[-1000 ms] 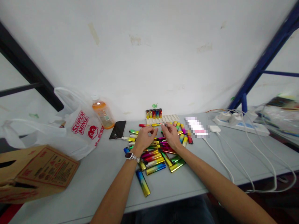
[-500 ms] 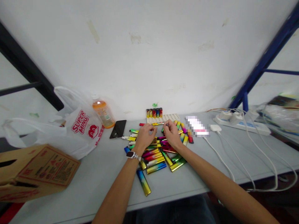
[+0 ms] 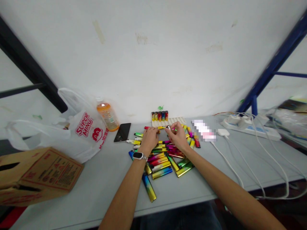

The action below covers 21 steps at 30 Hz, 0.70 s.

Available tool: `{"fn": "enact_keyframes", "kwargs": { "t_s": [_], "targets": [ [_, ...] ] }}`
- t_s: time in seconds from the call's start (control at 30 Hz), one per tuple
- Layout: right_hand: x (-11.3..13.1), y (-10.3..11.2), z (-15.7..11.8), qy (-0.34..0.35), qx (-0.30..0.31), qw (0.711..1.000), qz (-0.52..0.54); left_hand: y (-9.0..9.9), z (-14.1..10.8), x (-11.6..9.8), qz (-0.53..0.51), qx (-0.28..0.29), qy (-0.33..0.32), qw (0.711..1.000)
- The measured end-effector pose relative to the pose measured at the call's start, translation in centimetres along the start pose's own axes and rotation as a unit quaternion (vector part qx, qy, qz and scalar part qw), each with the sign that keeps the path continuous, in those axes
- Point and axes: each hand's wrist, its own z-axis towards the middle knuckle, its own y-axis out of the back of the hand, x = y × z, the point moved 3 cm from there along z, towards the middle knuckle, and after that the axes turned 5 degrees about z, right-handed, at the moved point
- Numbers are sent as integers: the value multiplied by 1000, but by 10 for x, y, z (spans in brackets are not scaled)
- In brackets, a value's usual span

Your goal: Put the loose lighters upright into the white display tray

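Note:
Many shiny, multicoloured lighters (image 3: 161,172) lie in a loose pile on the grey table. My left hand (image 3: 150,139) rests over the pile's far left part, fingers bent; whatever is under its fingertips is too small to make out. My right hand (image 3: 177,135) pinches a small light-coloured piece (image 3: 168,127) between thumb and forefinger. A yellow and red lighter (image 3: 161,127) lies between the hands, beyond the pile. Behind it, several small lighters (image 3: 159,116) stand upright in a row at the left of a white holed tray (image 3: 177,120).
At the left are a cardboard box (image 3: 55,171), a white plastic bag (image 3: 83,140), an orange bottle (image 3: 108,116) and a black phone (image 3: 122,132). To the right, a blurred-out bright phone (image 3: 202,129), a charger (image 3: 223,132), white cables and a power strip (image 3: 251,127) lie by the wall.
My left hand has flattened slightly over the pile. The fingers of my right hand have shifted, and the light-coloured piece between them shows more clearly. The view has moved slightly.

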Motion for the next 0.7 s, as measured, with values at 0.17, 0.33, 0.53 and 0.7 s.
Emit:
{"fn": "enact_keyframes", "kwargs": {
  "t_s": [0.17, 0.33, 0.53, 0.7],
  "targets": [
    [1, 3, 6, 15, 28, 999, 1, -1, -1, 1, 4, 10, -11, 1000],
    [10, 6, 21, 98, 50, 987, -117, 5, -3, -4, 2, 22, -29, 999],
    [7, -5, 68, 139, 92, 964, -207, 21, -8, -2, -125, -11, -45, 991],
    [-2, -25, 109, 130, 169, 951, -224, 24, -11, 10, -268, -47, -33, 962]
  ]
}}
